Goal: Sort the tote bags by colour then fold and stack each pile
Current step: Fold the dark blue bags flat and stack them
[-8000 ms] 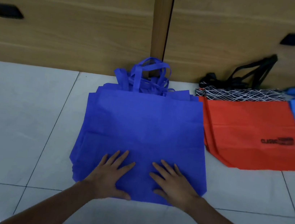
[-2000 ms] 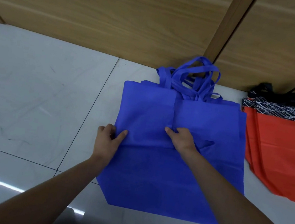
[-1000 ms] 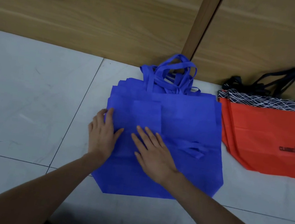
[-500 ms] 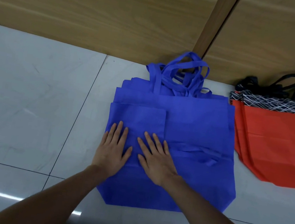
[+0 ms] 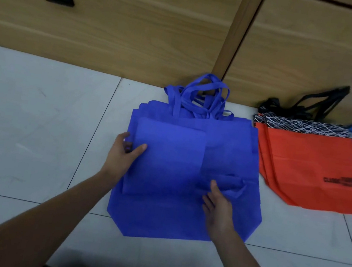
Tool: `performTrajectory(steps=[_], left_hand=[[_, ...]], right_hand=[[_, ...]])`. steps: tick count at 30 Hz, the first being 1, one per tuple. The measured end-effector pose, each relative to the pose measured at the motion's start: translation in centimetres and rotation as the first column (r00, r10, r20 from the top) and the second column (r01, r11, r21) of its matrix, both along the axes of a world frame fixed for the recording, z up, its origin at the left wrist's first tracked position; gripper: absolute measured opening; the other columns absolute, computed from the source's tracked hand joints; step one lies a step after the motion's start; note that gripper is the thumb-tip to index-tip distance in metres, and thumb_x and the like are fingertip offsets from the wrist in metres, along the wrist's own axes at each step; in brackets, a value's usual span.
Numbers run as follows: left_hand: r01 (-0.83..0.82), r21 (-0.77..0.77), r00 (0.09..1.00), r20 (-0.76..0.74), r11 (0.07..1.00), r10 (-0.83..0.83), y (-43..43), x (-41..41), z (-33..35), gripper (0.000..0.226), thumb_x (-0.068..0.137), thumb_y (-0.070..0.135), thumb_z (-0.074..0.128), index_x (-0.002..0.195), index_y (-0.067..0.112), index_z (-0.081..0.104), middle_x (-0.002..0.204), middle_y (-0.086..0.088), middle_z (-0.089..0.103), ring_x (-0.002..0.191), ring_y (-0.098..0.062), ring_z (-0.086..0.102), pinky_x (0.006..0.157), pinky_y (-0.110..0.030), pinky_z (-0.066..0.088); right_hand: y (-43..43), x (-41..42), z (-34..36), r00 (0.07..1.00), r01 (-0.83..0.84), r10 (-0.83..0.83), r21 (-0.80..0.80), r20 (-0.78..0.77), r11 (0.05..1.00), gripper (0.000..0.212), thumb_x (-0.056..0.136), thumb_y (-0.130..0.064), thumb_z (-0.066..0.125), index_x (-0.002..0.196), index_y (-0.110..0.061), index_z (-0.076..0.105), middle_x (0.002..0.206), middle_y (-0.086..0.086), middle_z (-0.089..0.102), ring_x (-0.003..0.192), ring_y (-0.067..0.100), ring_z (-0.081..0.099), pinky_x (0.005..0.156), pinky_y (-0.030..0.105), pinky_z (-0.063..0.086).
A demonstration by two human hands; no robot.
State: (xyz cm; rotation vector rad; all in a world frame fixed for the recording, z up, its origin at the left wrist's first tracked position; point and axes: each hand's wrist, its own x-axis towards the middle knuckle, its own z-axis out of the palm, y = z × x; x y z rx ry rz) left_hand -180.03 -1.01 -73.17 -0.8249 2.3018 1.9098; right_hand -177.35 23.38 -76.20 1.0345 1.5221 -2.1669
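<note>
Two hands on folded royal-blue fabric tote (image 5: pixel 167 159) — left hand (image 5: pixel 122 155) pinching its edge, right hand (image 5: pixel 219 207) by its strap (image 5: pixel 233 186) (grip I can't tell).

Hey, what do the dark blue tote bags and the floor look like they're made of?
The dark blue tote bags: probably non-woven synthetic fabric, matte, holding crisp creases. The floor: glossy pale tiles, likely ceramic or stone, with dark grout lines and light reflections.

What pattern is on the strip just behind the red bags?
The strip is black with crisscrossing white lines; head view.
</note>
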Motion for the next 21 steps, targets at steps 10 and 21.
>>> performTrajectory(steps=[10, 21], left_hand=[[0.045, 0.037, 0.992, 0.119, 0.998, -0.049, -1.1, -0.6, -3.1, 0.021, 0.090, 0.016, 0.060, 0.106, 0.005, 0.053, 0.103, -0.015, 0.057, 0.092, -0.027, 0.053, 0.082, -0.041, 0.045], [0.388, 0.363, 0.914, -0.034, 0.847, -0.404, -3.3, 0.5, 4.1, 0.032, 0.083, 0.009, 0.066, 0.114, 0.011, 0.062, 0.111, -0.002, 0.068, 0.103, -0.018, 0.065, 0.078, -0.029, 0.054]], right_hand=[[1.0, -6.5, 0.6, 0.999, 0.054, -0.051, -0.281, 0.017, 0.958, 0.022, 0.088, -0.026, 0.063, 0.107, -0.015, 0.065, 0.094, 0.001, 0.068, 0.080, 0.013, 0.065, 0.060, 0.023, 0.054], [3.6, -8.9, 3.0, 0.958, -0.286, 0.282, 0.210, 0.049, 0.935, 0.015, 0.085, -0.024, 0.066, 0.087, -0.012, 0.057, 0.075, 0.006, 0.050, 0.049, 0.014, 0.037, 0.041, 0.024, 0.030]])
